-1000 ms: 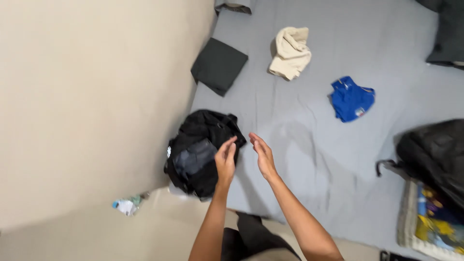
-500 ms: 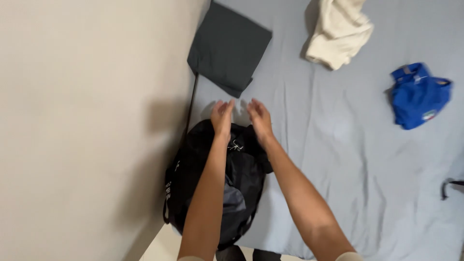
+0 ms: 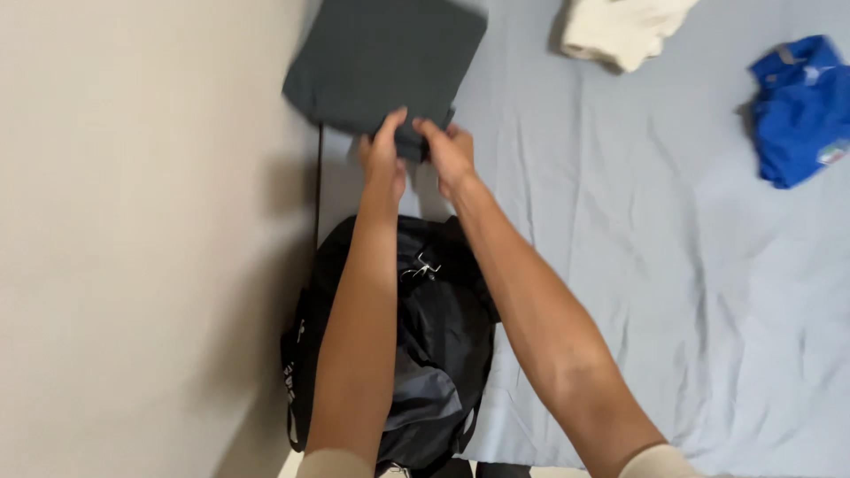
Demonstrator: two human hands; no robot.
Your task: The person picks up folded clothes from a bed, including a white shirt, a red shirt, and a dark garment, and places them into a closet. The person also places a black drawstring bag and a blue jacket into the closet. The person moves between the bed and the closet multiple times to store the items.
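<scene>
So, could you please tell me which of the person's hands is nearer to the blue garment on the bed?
The right hand: it is on the side toward the blue garment, though well apart. The left hand lies farther off, beside the wall.

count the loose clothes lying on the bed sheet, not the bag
3. A folded dark grey garment at the top by the wall, both hands on its near corner; a cream one at the top edge; a blue one at the right. More may lie outside the frame.
</scene>
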